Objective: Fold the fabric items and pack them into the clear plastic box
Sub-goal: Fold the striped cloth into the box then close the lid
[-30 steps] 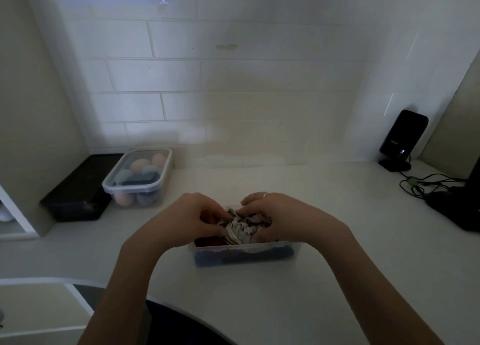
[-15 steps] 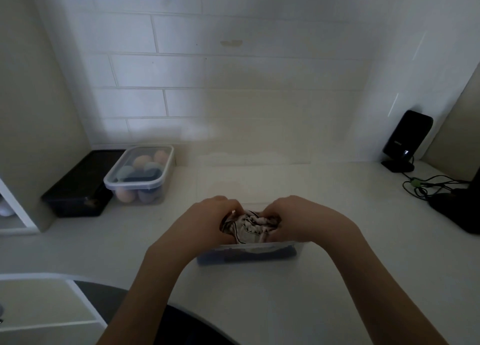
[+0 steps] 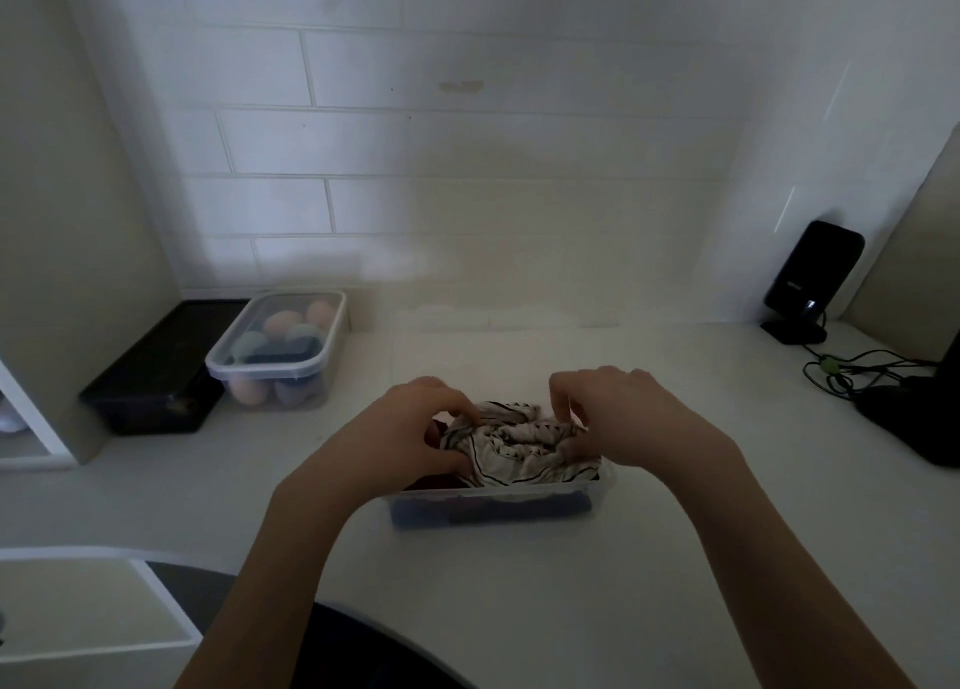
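A clear plastic box [image 3: 498, 496] stands on the white counter in front of me, holding dark blue and red fabric at the bottom. On top lies a crumpled white fabric with thin black stripes [image 3: 514, 444], bulging above the rim. My left hand [image 3: 410, 434] grips its left end with curled fingers. My right hand [image 3: 618, 418] pinches and presses its right end. The box's far side is hidden behind the fabric and both hands.
A lidded clear container [image 3: 280, 350] with round pastel things stands at the back left, beside a black tray [image 3: 156, 371]. A black speaker [image 3: 810, 283] and tangled cables [image 3: 852, 371] are at the back right. A tiled wall rises behind the counter.
Both hands have moved apart, spreading the striped fabric wider over the box. More of the fabric shows between them than a second ago.
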{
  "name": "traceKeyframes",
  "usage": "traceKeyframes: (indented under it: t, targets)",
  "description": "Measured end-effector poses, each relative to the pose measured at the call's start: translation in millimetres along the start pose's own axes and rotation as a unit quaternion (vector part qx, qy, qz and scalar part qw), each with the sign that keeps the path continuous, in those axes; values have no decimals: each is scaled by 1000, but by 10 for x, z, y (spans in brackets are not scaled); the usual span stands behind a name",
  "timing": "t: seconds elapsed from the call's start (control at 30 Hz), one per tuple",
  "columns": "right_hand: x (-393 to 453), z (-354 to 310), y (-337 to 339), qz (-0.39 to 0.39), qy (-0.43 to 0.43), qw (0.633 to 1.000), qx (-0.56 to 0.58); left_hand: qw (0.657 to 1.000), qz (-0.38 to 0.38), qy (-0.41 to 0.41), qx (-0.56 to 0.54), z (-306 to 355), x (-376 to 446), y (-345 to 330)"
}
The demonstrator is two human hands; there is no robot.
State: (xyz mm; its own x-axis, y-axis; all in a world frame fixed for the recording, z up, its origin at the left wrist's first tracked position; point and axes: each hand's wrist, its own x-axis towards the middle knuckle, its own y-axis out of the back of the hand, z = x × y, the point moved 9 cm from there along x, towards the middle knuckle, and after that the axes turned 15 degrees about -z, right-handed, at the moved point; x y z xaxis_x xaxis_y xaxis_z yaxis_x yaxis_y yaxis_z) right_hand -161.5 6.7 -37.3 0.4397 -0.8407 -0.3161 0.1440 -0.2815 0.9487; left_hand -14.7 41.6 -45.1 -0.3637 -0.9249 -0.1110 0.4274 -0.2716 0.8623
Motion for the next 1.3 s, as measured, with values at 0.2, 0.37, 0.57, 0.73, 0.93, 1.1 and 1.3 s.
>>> traceKeyframes:
  t: [0.2,0.37,0.57,0.73,0.93,1.1,1.3]
  targets:
    - [56,-69,-51,2,-63,996,-65,995,-6,12,95,42,57,-61]
    - [28,-38,-72,-8,-64,998,-26,991,-44,29,122,26,115,-161]
    - [12,256,24,-8,47,970,238,999,16,-6,-47,-103,-82,71]
    - [96,653,14,124,-34,909,396,946,295,-6,-136,-294,-359,460]
    - [273,513,-177,71,3,876,476,893,246,82,-368,-760,-146,139]
    - [176,495,15,126,46,838,530,810,201,32,-550,-702,-66,-42]
    - [-59,403,247,105,105,848,508,767,204,-52,-607,-592,-248,106]
